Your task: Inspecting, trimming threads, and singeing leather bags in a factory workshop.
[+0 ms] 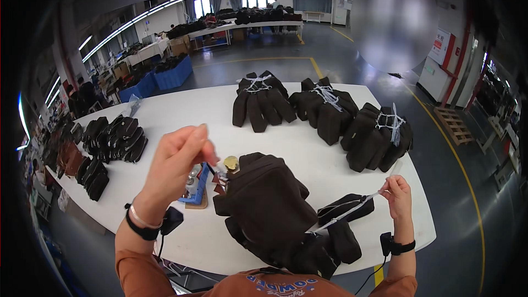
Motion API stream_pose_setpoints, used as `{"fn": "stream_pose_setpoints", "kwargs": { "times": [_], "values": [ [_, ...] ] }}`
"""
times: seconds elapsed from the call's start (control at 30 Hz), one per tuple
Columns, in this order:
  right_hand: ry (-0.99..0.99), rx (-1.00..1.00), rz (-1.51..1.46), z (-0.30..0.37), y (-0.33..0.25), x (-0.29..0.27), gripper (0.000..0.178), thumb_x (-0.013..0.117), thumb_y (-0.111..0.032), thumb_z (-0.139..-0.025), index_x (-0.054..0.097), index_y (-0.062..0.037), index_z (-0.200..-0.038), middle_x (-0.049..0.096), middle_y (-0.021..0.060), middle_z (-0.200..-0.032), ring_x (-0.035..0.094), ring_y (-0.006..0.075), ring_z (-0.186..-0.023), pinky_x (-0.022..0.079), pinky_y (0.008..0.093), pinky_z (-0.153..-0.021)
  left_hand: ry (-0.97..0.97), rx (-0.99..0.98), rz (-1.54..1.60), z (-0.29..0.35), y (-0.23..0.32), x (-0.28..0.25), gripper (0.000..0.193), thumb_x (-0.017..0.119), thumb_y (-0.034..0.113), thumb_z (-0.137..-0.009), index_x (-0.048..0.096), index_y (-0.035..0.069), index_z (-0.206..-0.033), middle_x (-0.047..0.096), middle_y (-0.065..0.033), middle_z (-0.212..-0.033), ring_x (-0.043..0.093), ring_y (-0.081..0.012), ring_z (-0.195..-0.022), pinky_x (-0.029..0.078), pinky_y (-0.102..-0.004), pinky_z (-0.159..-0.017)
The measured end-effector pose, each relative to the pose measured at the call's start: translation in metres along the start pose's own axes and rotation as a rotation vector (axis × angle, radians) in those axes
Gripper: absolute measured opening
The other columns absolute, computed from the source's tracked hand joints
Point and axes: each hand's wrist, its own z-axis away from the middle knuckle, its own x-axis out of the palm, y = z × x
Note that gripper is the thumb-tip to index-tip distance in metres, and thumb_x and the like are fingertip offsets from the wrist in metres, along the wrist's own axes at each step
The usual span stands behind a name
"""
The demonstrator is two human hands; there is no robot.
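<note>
A stack of dark brown pouches (269, 203) lies on the white table (181, 115) right in front of me. My right hand (397, 193) pinches the end of a white cord (352, 212) that runs taut from the low right side of the stack. My left hand (179, 162) is raised above the table left of the stack, its fingertips pinched on something thin that I cannot make out. Below that hand stands a small blue holder with a metal part (196, 184).
Three tied bundles of dark pouches (263, 100) (325, 108) (379, 137) sit at the far side of the table. Loose black pouches (115, 138) lie at the left. Blue bins (165, 76) and more worktables stand beyond; a wooden pallet (454, 125) lies at the right.
</note>
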Motion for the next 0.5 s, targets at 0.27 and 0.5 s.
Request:
{"fn": "stream_pose_setpoints", "kwargs": {
  "times": [0.27, 0.5],
  "values": [
    [0.068, -0.024, -0.203, 0.023, 0.005, -0.007, 0.014, 0.052, -0.017, -0.095, 0.055, -0.0042, -0.090, 0.057, 0.0020, -0.073, 0.055, 0.0099, -0.065, 0.050, 0.0259, -0.063, 0.152, 0.564, -0.046, 0.111, 0.071, -0.048, 0.028, 0.037, 0.018, -0.100, 0.043, 0.002, -0.077, 0.043, -0.0064, -0.058, 0.037, -0.0108, -0.041, 0.044, -0.0285, -0.047],
    [0.042, -0.009, -0.242, 0.055, 0.016, -0.016, 0.012, 0.053, -0.013, -0.094, 0.055, -0.0021, -0.089, 0.057, 0.0046, -0.072, 0.056, 0.0119, -0.063, 0.049, 0.0242, -0.059, -0.163, 0.490, -0.417, 0.161, 0.085, -0.062, 0.035, 0.059, 0.012, -0.087, 0.056, 0.000, -0.055, 0.059, -0.0101, -0.052, 0.052, -0.0165, -0.037, 0.047, -0.0251, -0.041]
  ]
}}
